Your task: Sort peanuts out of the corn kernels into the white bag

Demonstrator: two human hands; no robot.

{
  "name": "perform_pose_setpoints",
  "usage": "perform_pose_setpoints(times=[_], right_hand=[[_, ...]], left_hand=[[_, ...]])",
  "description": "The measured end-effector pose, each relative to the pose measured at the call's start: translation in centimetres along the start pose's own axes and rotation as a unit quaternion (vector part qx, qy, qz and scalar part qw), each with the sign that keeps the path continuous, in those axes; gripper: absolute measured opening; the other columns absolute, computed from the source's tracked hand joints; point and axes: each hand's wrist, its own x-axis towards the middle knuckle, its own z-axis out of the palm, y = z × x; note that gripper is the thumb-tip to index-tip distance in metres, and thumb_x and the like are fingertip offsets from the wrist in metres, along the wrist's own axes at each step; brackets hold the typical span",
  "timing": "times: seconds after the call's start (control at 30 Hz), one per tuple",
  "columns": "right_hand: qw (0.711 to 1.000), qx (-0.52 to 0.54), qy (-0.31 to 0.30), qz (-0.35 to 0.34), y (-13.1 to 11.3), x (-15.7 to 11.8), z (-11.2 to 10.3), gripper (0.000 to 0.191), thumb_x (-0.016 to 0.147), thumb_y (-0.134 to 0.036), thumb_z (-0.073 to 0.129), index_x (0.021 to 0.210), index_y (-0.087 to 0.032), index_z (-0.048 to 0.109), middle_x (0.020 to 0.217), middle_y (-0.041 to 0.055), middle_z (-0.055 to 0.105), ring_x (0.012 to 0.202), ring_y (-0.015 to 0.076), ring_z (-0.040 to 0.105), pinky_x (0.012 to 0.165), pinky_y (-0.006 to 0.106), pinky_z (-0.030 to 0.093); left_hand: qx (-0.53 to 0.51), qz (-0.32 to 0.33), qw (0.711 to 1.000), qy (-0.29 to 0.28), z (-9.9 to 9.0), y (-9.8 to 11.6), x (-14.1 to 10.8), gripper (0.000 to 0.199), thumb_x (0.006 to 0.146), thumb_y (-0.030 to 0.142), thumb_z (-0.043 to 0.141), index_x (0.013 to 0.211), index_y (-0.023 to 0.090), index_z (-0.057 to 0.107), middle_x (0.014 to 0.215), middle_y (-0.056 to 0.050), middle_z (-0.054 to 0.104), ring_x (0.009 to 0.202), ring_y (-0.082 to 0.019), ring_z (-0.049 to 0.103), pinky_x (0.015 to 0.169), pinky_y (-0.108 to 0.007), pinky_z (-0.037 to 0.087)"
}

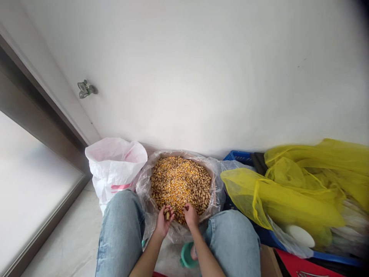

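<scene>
Between my knees stands a container lined with a clear plastic bag [144, 181], filled with yellow corn kernels [174, 186] and unshelled peanuts [203, 188]. The corn lies mostly through the middle and back, while peanuts show more along the sides. My left hand [163, 226], palm turned up at the near edge, is curled around a few peanuts [167, 214]. Beside it my right hand [191, 217] is just over the near part of the mix, its fingers bent together. Whatever those fingertips hold, if anything, is too small to make out.
A white woven sack [115, 154] stands open at left, by a door frame. On the right, yellow mesh [288, 196] drapes over a blue crate [240, 157]. Behind is a white wall [184, 77] with a tap [86, 89]. A green shoe [187, 261] is below.
</scene>
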Motion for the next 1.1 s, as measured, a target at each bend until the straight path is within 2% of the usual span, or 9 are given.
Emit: perform_pose_setpoints(times=[0.1, 0.13, 0.27, 0.33, 0.43, 0.53, 0.67, 0.87, 1.1], right_hand=[[0.991, 0.124, 0.042, -0.009, -1.4, -0.5, -1.1, 0.016, 0.071, -0.031, 0.046, 0.073, -0.019, 0.056, 0.072, 0.0045, 0.061, 0.07, 0.0177, 0.056, 0.062, 0.026, 0.039], [0.983, 0.18, 0.02, -0.023, -2.1, -0.7, -1.5, 0.017, 0.069, -0.035, 0.049, 0.072, -0.019, 0.056, 0.072, 0.0039, 0.061, 0.068, 0.0174, 0.056, 0.061, 0.026, 0.04], [0.925, 0.321, -0.189, -0.067, -4.0, -1.6, -2.7, 0.027, 0.064, -0.043, 0.057, 0.079, -0.021, 0.059, 0.074, 0.0016, 0.063, 0.061, 0.0145, 0.055, 0.051, 0.023, 0.039], [0.919, 0.334, -0.201, -0.05, -3.8, -1.6, -2.8, 0.032, 0.067, -0.047, 0.053, 0.083, -0.02, 0.059, 0.074, 0.0023, 0.064, 0.059, 0.0143, 0.056, 0.049, 0.023, 0.039], [0.978, 0.199, -0.061, -0.004, -2.0, -0.9, -2.3, 0.032, 0.075, -0.041, 0.042, 0.087, -0.018, 0.06, 0.077, 0.0049, 0.065, 0.065, 0.0166, 0.059, 0.055, 0.025, 0.043], [0.999, 0.035, 0.03, 0.018, -0.1, 0.2, -1.6, 0.028, 0.075, -0.02, 0.038, 0.092, -0.015, 0.06, 0.09, 0.009, 0.064, 0.085, 0.0189, 0.058, 0.072, 0.026, 0.043], [0.998, -0.057, -0.005, 0.021, 0.6, 0.9, -0.8, 0.036, 0.066, -0.002, 0.038, 0.091, -0.012, 0.061, 0.092, 0.0115, 0.064, 0.092, 0.0196, 0.057, 0.08, 0.025, 0.038], [0.985, -0.157, -0.059, 0.038, 0.0, 0.5, -0.2, 0.035, 0.071, -0.003, 0.036, 0.094, -0.016, 0.058, 0.096, 0.0122, 0.061, 0.085, 0.0194, 0.059, 0.07, 0.028, 0.04], [0.988, -0.117, -0.093, 0.024, -0.1, 0.4, -0.5, 0.023, 0.065, -0.003, 0.044, 0.074, -0.016, 0.061, 0.077, 0.0076, 0.064, 0.075, 0.0182, 0.059, 0.065, 0.026, 0.039]], left_hand=[[-0.008, -0.002, 1.0, 0.001, -0.1, 0.0, 0.3, 0.013, 0.081, 0.02, 0.043, 0.074, 0.015, 0.054, 0.064, 0.0, 0.061, 0.057, -0.009, 0.06, 0.057, -0.022, 0.05], [-0.009, 0.0, 1.0, -0.002, -0.1, -0.1, 0.4, 0.013, 0.081, 0.02, 0.043, 0.075, 0.015, 0.054, 0.065, 0.0, 0.061, 0.059, -0.009, 0.06, 0.058, -0.022, 0.05], [-0.003, 0.015, 1.0, -0.007, 0.0, -0.2, 0.5, 0.012, 0.08, 0.018, 0.042, 0.077, 0.016, 0.054, 0.066, 0.0, 0.062, 0.06, -0.009, 0.06, 0.06, -0.022, 0.05], [0.0, 0.015, 1.0, -0.006, 0.0, -0.2, 0.4, 0.011, 0.08, 0.018, 0.043, 0.077, 0.016, 0.054, 0.066, 0.0, 0.062, 0.058, -0.009, 0.06, 0.057, -0.021, 0.05], [0.0, 0.007, 1.0, -0.014, 0.1, -0.1, 0.1, 0.01, 0.079, 0.019, 0.045, 0.076, 0.016, 0.054, 0.064, 0.001, 0.06, 0.055, -0.008, 0.058, 0.051, -0.019, 0.047], [-0.004, 0.008, 1.0, -0.021, 0.0, 0.1, -0.2, 0.011, 0.079, 0.019, 0.045, 0.075, 0.015, 0.054, 0.063, 0.002, 0.059, 0.052, -0.007, 0.057, 0.048, -0.017, 0.046], [-0.001, 0.007, 1.0, -0.018, -0.3, 0.1, -0.2, 0.011, 0.079, 0.02, 0.045, 0.075, 0.015, 0.054, 0.063, 0.001, 0.06, 0.052, -0.008, 0.057, 0.049, -0.018, 0.046], [0.0, 0.0, 1.0, -0.019, -0.3, 0.0, -0.2, 0.011, 0.079, 0.022, 0.045, 0.074, 0.015, 0.052, 0.063, 0.001, 0.059, 0.052, -0.008, 0.056, 0.048, -0.018, 0.046], [0.0, 0.002, 1.0, -0.023, 0.0, 0.1, -0.4, 0.012, 0.08, 0.022, 0.044, 0.075, 0.015, 0.052, 0.062, 0.001, 0.058, 0.051, -0.007, 0.056, 0.048, -0.018, 0.046]])
